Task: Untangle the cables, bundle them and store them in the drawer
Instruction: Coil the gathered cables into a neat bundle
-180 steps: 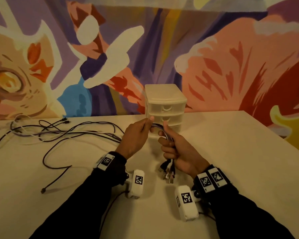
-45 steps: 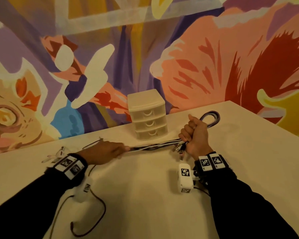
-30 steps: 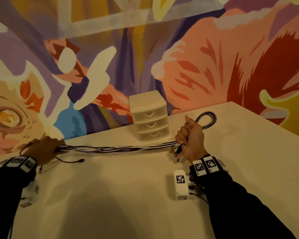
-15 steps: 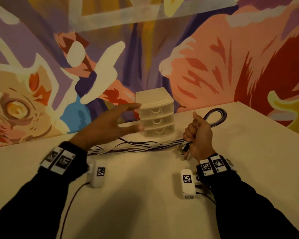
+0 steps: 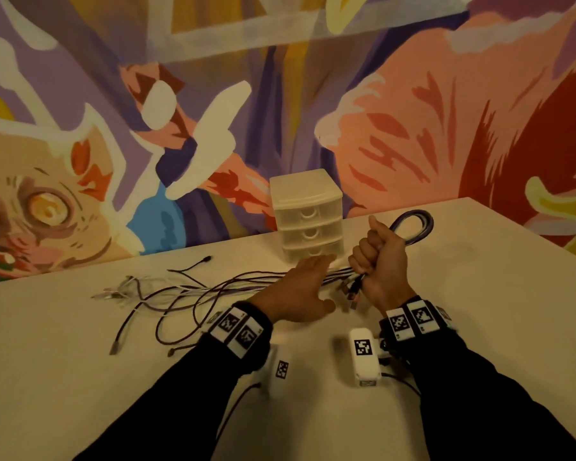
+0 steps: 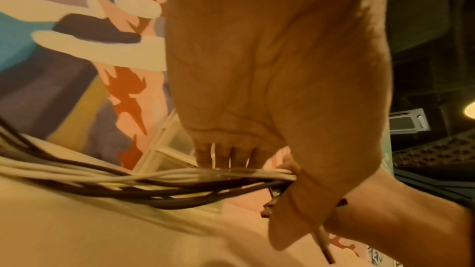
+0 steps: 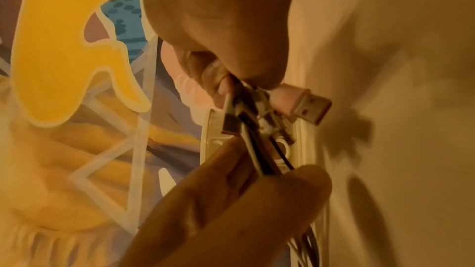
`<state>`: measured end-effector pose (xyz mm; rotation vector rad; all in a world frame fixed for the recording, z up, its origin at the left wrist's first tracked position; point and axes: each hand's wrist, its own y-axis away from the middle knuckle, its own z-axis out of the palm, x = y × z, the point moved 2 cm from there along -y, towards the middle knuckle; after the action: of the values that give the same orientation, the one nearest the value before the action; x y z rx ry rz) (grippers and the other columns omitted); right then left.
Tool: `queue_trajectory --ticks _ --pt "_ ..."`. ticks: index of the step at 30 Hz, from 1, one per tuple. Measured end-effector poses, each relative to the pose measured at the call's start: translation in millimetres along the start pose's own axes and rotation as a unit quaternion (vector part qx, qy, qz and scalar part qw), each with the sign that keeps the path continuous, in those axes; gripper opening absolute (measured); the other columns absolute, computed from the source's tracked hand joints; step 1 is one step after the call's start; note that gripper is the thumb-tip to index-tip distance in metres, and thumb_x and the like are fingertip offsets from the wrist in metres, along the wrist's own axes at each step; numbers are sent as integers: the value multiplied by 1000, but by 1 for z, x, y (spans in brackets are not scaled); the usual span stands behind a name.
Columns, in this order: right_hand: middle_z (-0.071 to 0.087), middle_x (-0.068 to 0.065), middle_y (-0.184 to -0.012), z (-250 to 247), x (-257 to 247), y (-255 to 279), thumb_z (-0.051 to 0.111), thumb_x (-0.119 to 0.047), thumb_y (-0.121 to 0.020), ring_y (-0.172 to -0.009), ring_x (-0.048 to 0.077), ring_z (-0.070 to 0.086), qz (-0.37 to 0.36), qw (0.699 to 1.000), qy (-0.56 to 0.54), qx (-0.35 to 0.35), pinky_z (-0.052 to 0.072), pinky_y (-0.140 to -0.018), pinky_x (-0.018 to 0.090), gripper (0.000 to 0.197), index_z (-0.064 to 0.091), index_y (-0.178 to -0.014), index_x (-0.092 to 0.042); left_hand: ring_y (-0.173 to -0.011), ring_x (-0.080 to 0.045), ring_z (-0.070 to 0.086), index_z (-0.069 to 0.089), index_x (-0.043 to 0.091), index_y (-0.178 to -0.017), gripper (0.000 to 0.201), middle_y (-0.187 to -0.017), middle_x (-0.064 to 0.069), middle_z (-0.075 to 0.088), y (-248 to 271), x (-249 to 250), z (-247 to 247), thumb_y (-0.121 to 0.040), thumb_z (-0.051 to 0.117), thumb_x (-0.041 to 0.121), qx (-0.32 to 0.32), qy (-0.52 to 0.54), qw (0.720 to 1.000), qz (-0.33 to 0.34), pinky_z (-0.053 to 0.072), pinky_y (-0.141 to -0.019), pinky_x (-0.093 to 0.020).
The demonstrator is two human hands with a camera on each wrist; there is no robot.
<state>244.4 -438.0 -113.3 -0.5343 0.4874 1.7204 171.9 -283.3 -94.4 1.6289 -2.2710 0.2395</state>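
Observation:
My right hand (image 5: pixel 374 257) is a fist around a bunch of dark and white cables. Their folded loop (image 5: pixel 413 224) sticks up behind the thumb and the plugs (image 5: pixel 351 289) hang below the fist. The right wrist view shows a pink USB plug (image 7: pixel 306 107) among them. From the fist the cables (image 5: pixel 187 291) run left across the table and spread into loose strands. My left hand (image 5: pixel 313 271) lies with straight fingers on these strands right beside the fist. In the left wrist view the strands (image 6: pixel 128 180) pass under its fingers (image 6: pixel 226 155). The drawer unit (image 5: pixel 308 216) stands just behind, all three drawers closed.
The pale table (image 5: pixel 479 294) ends at a painted wall behind the drawer unit. Loose cable ends (image 5: pixel 113 347) lie at the left. White wrist cameras (image 5: pixel 363 357) hang under both wrists, trailing their own leads.
My left hand dropped from the air in front of the drawer unit onto the strands beside my right fist. The right hand has kept its grip and hardly moved.

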Motion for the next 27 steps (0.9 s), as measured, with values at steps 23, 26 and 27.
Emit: queue_trajectory --ticks 23,26,27 --pt "69 12 -72 -39 -24 -19 55 -65 -98 -55 29 65 -92 899 249 348 57 -61 40 59 60 -79 -10 -68 -14 57 61 21 -66 76 -67 6 62 -10 -14 -18 -105 25 75 10 -92 994 -63 49 -76 -37" --pt "75 25 -109 -24 -15 -16 51 -65 -101 -101 45 72 -87 846 411 328 59 -90 49 66 70 -104 -2 -55 -14 44 54 17 -59 71 -58 -3 57 -3 13 -25 -110 34 62 22 -217 974 64 38 -62 -35" --pt "74 26 -114 -16 -12 -13 53 -58 -105 -108 46 70 -91 836 454 296 57 -89 44 62 71 -112 1 -53 -16 41 54 15 -57 69 -59 -6 58 2 26 -28 -110 38 58 39 -233 963 130 34 -60 -34"
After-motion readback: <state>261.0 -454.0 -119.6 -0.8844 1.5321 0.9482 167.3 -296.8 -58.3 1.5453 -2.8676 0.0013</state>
